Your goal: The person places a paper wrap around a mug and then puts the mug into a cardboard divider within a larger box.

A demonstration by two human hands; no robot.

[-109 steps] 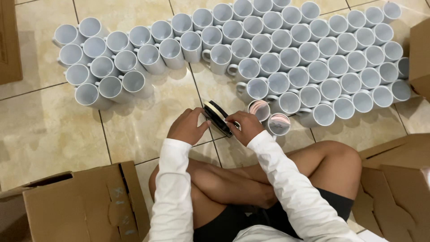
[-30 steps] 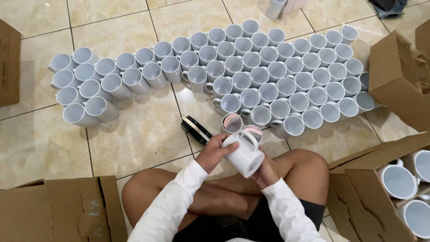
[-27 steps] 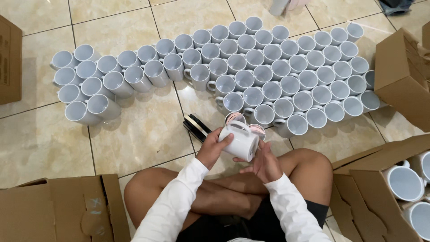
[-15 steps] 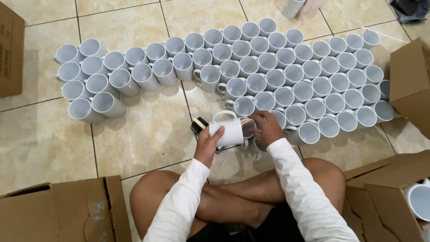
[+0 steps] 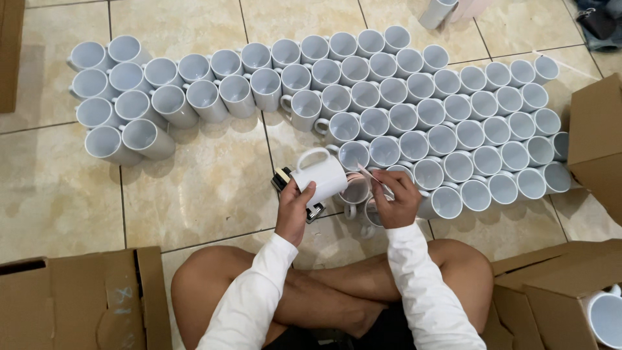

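My left hand (image 5: 295, 209) grips a white mug (image 5: 322, 176) from below, holding it on its side just above the floor with the handle up. To its right, my right hand (image 5: 396, 198) pinches a small thin pale strip (image 5: 365, 172) between its fingertips, off the mug. Under the mug a black hand tool (image 5: 284, 177) lies on the tile. Two mugs with pink insides (image 5: 356, 192) stand between my hands. Right behind them are the rows of white mugs (image 5: 402, 120).
More white mugs (image 5: 123, 97) stand in a block at the far left. Cardboard boxes sit at the lower left (image 5: 71, 298), the lower right (image 5: 564, 279) with a mug inside (image 5: 606, 317), and the right edge (image 5: 599, 133). My crossed legs are below.
The mug has been turned onto its side, and now only my left hand holds it. My right hand has come off it and holds a thin strip. The camera has shifted a little.
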